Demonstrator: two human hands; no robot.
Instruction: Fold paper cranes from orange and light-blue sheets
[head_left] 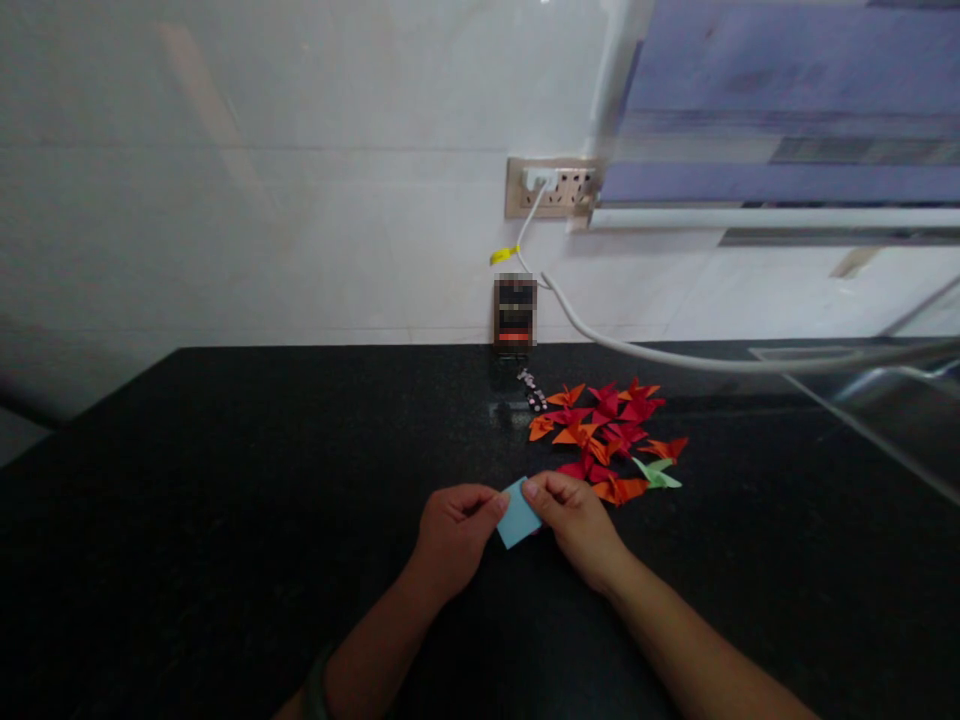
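A small square of light blue paper [517, 518] is held up over the black counter, tilted. My left hand [459, 530] pinches its left edge between thumb and fingers. At its upper right edge my right hand [577, 522] pinches it the same way. Just beyond my right hand lie several folded paper cranes in red and orange [606, 432]. One pale green paper crane [658, 473] rests at the right side of that group.
The black counter [187, 520] runs back to a white tiled wall [300, 200]. Against the wall stands a phone-like device [515, 312], blurred out, below a socket [555, 187] with a white cable [645, 352]. A metal sink [900, 410] is at the right.
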